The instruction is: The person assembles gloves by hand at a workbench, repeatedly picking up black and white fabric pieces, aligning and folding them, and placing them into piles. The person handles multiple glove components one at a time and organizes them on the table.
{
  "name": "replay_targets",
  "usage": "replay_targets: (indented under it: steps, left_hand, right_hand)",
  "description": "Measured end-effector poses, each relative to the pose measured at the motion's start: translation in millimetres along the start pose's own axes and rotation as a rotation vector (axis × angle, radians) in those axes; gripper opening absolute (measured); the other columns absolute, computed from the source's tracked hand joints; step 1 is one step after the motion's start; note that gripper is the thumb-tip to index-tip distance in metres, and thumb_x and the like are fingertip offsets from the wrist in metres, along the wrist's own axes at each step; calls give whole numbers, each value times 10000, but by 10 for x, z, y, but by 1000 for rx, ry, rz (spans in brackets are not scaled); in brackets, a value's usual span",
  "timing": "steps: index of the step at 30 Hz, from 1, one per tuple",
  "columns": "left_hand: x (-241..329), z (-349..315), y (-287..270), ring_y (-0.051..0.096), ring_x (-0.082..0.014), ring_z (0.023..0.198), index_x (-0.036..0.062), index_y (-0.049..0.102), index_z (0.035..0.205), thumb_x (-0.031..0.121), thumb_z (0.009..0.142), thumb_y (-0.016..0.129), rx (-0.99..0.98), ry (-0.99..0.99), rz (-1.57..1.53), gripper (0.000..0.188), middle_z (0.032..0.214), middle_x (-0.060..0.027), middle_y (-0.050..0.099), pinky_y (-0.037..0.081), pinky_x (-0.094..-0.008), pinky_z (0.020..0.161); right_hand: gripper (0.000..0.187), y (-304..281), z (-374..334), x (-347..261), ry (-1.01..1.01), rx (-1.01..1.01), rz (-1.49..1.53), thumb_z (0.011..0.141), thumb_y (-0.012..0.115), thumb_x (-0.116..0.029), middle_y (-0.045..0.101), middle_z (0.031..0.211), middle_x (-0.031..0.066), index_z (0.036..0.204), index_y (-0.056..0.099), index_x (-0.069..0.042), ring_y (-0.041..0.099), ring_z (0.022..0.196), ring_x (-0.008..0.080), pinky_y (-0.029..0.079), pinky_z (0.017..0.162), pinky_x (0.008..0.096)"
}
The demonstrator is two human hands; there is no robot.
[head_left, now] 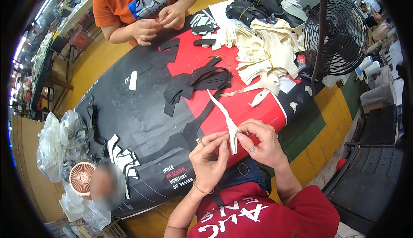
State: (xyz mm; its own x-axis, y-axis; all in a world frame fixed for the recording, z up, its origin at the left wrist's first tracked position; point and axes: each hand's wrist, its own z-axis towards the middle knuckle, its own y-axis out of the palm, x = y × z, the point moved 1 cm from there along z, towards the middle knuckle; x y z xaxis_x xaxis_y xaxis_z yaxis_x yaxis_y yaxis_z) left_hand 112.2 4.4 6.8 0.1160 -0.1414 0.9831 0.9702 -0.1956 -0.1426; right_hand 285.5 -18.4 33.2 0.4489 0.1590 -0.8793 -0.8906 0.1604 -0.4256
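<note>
A narrow cream fabric piece (232, 128) is held up between my two hands at the near edge of the table. My right hand (262, 145) pinches its side with thumb and forefinger. On the other side, my left hand (207, 155) has thumb and fingertips closed at the fabric's edge; the exact contact is partly hidden. The piece's thin tail points away toward the table's middle. Just beyond my left hand lies a black fabric strip (189, 132), which runs up to a pile of black cut pieces (193, 85).
A stack of cream pieces (266, 57) and black bundles (262, 10) fill the far right. A black fan (337, 36) stands at right. White-edged pieces (122, 156), a pink fan (81, 180) and plastic bags (51, 143) sit left. Across the table, a person in orange (118, 6) works with both hands.
</note>
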Motion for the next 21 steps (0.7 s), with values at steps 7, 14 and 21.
replay_targets:
  steps: [7,14,21]
  left_hand:
    - [35,-2,-58,689,-162,987,-90,706,1104,-26,905,707,-92,-113,-214,209,1097,-140,680,626,-286,833]
    - [-57,45,-162,623,-85,898,-97,724,1052,12,943,694,5,-233,-302,157,1022,-79,694,529,-228,767]
    - [-103,66,-246,586,-71,844,-97,724,1029,42,959,682,49,-267,-310,161,978,-57,698,475,-221,755]
  right_hand:
    - [127,12,14,3,-33,-76,6,902,702,-101,687,896,118,963,666,4,672,830,289,499,797,376]
    - [134,28,29,31,3,-98,127,934,678,-103,672,878,130,983,651,18,679,797,263,521,732,355]
    - [143,-24,22,149,117,-131,318,970,632,-108,670,862,82,1001,646,30,634,800,126,513,745,294]
